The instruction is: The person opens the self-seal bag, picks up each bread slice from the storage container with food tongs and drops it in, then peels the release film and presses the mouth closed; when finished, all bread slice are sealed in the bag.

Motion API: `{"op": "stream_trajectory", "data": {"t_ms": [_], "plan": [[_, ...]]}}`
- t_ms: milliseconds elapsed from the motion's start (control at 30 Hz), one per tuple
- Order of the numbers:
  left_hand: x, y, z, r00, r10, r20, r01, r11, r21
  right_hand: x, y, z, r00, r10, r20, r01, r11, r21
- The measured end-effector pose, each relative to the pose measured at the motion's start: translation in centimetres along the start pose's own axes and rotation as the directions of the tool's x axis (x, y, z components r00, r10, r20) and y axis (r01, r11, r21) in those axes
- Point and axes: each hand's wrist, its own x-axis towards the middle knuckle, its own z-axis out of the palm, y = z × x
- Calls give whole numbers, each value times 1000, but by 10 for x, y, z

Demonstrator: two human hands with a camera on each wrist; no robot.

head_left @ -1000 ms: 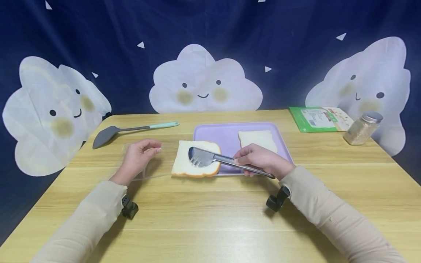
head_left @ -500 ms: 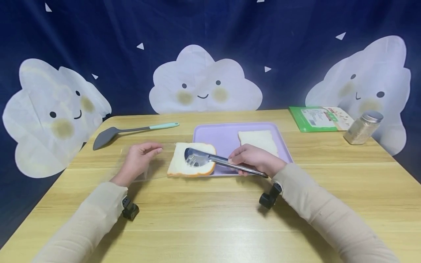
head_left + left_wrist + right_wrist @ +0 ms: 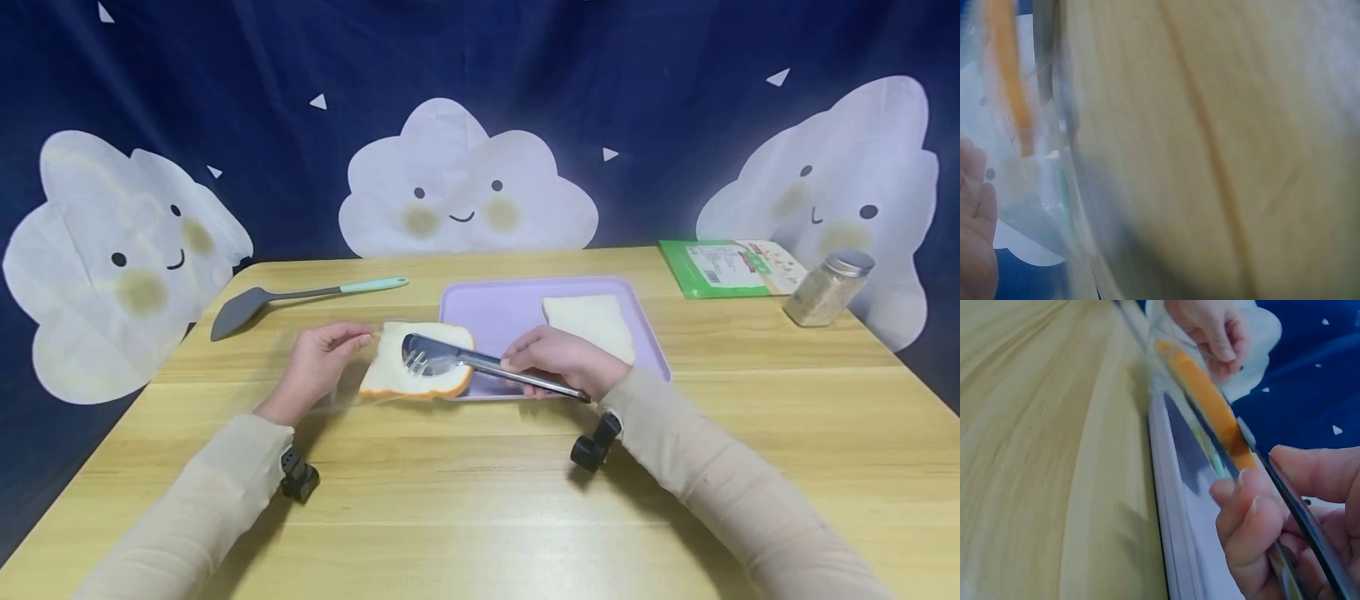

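Observation:
My right hand (image 3: 558, 364) grips metal serving tongs (image 3: 491, 364). Their slotted head lies over a slice of white bread (image 3: 450, 385), which is held off the table beside the tray's left edge. In the right wrist view the tongs (image 3: 1310, 525) have one arm on each side of the slice's orange crust (image 3: 1204, 394). The thumb and fingers of my left hand (image 3: 315, 371) pinch the rim of a clear plastic bag (image 3: 343, 393). The slice's left end is at the bag's mouth; how far inside it reaches is hard to see. The left wrist view is blurred.
A lilac tray (image 3: 487, 304) holds a second bread slice (image 3: 588, 321) on its right side. Farther back are a grey spatula (image 3: 300, 294) with a mint handle, a green-and-white packet (image 3: 727, 271) and a metal-lidded glass jar (image 3: 828, 289).
My right hand has moved left with the tongs and the bread slice, bringing the slice up to the left hand and the bag. The left hand has stayed nearly still.

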Motion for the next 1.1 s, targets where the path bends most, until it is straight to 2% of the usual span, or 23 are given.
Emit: {"op": "stream_trajectory", "data": {"t_ms": [200, 433, 733, 967, 1100], "plan": [[0, 2, 0, 1000, -1, -12, 0, 999, -48, 5, -2, 5, 1000, 3, -13, -3, 1000, 7], [0, -1, 1, 999, 19, -48, -21, 998, -57, 10, -5, 11, 1000, 2, -11, -2, 1000, 0], [-1, -2, 3, 999, -15, -34, 12, 996, -89, 19, -5, 19, 999, -1, -39, 0, 999, -32], [-1, -2, 6, 998, 22, -61, -29, 992, -121, 24, -10, 25, 999, -16, -38, 14, 999, -49], [0, 0, 7, 998, 29, -50, -35, 991, -130, 27, -12, 28, 999, -17, -40, 15, 999, -48]]}}
